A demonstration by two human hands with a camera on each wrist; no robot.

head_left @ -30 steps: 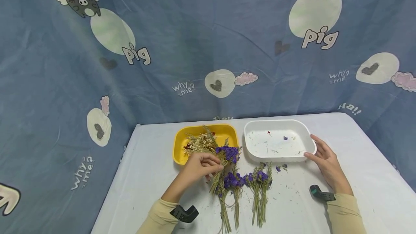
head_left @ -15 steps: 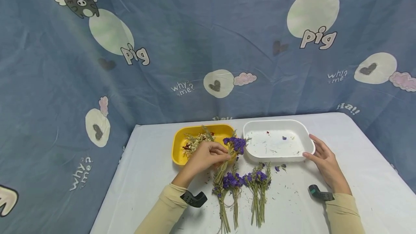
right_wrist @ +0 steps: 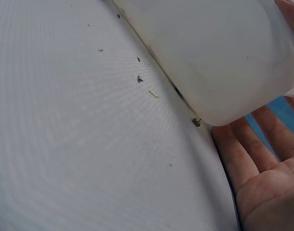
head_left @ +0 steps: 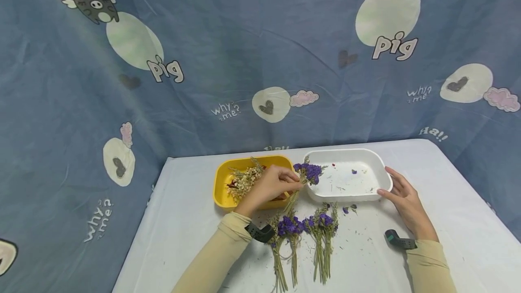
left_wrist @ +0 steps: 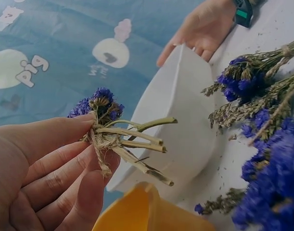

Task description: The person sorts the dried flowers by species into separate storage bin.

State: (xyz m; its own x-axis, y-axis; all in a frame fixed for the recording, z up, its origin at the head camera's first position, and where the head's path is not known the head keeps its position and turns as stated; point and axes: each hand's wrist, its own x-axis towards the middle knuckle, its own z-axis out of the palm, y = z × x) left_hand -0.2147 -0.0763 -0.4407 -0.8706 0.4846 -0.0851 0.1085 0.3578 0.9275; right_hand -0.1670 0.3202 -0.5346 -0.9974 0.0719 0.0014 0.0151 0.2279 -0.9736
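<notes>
My left grip (head_left: 277, 182) is pinching the flower bunch (head_left: 311, 173) by its twine (left_wrist: 106, 139), at the left end of the white tray (head_left: 342, 197) — light pressure should be sparing the petals (left_wrist: 106, 95) — while my right grip (head_left: 410, 205) is steadying its right end.

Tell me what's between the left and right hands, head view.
In the head view: the purple flower bunch pinched by the left hand, then the white tray, its right end gripped by the right hand.

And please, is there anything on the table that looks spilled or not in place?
Yes: loose purple flower pieces lie on the table in front of the white tray, with plant bits scattered nearby. They look like shed debris beside the purple bunches.
</notes>
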